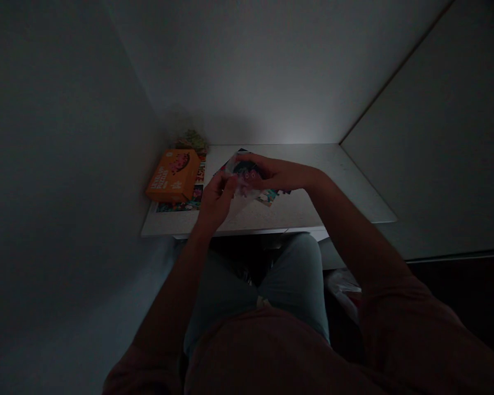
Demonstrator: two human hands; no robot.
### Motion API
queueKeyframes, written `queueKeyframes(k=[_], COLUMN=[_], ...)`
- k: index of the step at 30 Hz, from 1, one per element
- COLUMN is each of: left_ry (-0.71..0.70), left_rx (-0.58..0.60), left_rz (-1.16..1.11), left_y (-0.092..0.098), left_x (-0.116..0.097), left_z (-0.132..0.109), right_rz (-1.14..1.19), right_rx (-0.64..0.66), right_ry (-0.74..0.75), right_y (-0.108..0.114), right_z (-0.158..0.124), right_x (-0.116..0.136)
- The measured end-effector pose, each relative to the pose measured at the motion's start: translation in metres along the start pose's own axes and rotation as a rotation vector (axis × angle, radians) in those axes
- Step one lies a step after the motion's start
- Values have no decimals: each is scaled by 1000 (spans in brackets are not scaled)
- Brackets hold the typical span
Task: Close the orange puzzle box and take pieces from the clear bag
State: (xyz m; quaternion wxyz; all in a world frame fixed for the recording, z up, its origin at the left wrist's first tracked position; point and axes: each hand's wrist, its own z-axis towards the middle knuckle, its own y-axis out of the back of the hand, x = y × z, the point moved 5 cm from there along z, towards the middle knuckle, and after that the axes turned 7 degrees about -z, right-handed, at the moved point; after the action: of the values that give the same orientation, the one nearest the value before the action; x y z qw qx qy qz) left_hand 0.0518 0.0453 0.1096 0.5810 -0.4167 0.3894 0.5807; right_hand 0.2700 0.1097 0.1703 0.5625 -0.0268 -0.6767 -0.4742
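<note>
A clear plastic bag (pixel 243 204) is held up between my two hands above the white table. Through or behind the plastic, a pink figure with round eyes (pixel 250 176) shows; I cannot tell whether it lies inside. My left hand (pixel 218 198) pinches the bag's near left side between thumb and fingers. My right hand (pixel 282 173) comes from the right, its fingers curved along the bag's top and its thumb below, closed on the plastic. Beneath the bag, a colourful printed sheet (pixel 268 197) lies partly hidden on the table.
An orange puzzle box (pixel 173 176) lies at the table's left, on top of colourful printed sheets (pixel 177 207). Behind it sits a crumpled plastic bag with greenish contents (pixel 191 138). The white table (pixel 333 186) meets walls at left, back and right. The light is dim.
</note>
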Motion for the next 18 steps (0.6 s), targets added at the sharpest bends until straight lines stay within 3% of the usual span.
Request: queueKeyframes(k=[5, 9, 11, 14, 15, 18], left_ry=[-82, -87, -72, -17, -2, 31], left_rx=[-76, -210, -281, -332, -329, -279], left_rz=[27, -11, -78, -80, -54, 11], left_y=[10, 16, 24, 41, 46, 57], left_x=[-11, -14, -9, 5, 9, 17], left_z=[-4, 0, 5, 10, 10, 7], right_rz=[-186, -223, -213, -288, -345, -528], right_rx=[-93, -250, -374, -554, -554, -358], right_ry=[40, 55, 32, -23, -77, -428], right_y=[10, 25, 40, 62, 65, 58], right_z=[-7, -14, -22, -43, -51, -72], right_x=[15, 38, 33, -7, -28, -103])
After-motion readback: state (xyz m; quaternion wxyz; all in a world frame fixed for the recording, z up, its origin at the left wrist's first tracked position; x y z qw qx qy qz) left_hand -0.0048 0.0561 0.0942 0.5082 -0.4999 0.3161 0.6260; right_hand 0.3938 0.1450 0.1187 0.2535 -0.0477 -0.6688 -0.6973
